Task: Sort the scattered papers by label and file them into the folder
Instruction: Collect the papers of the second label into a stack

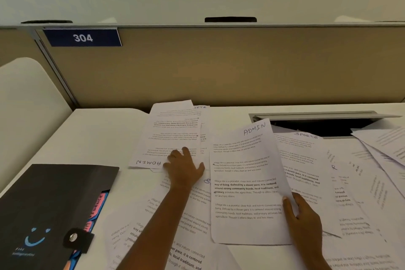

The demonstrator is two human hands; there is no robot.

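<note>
Far left on the tabletop (98, 129): black folder (50, 204), snap strap fastened, coloured tab dividers poking out its right edge. Nothing filed in this view.

Next over: upside-down sheet marked ADMIN (162, 136), lying on top of another sheet whose label is mostly hidden. Left hand (186, 171) rests flat on the lower right corner of that sheet, fingers spread and straight, pressing rather than pinching. Grip there is open contact only.

Centre: upright ADMIN sheet (247, 182), lifted slightly off the pile. Right hand (304, 219) pinches its lower right edge, thumb on top of the paper, fingers behind it.

Right of that: SPORTS sheet (304, 151), partly under the held page, then more loose papers (372, 182) fanned toward the right edge, labels unreadable. A grey cable slot (317, 120) sits behind them.

Step in hand, my read: still sorting, pairing the two ADMIN pages. Next move likely calls for rotating one sheet so both labels face the same way, then stacking the held page onto the one under the left hand. Folder is well apart from both hands, so filing comes later and needs the strap undone first.

Risk: thin sheets slide, so the left hand's pressure matters.
</note>
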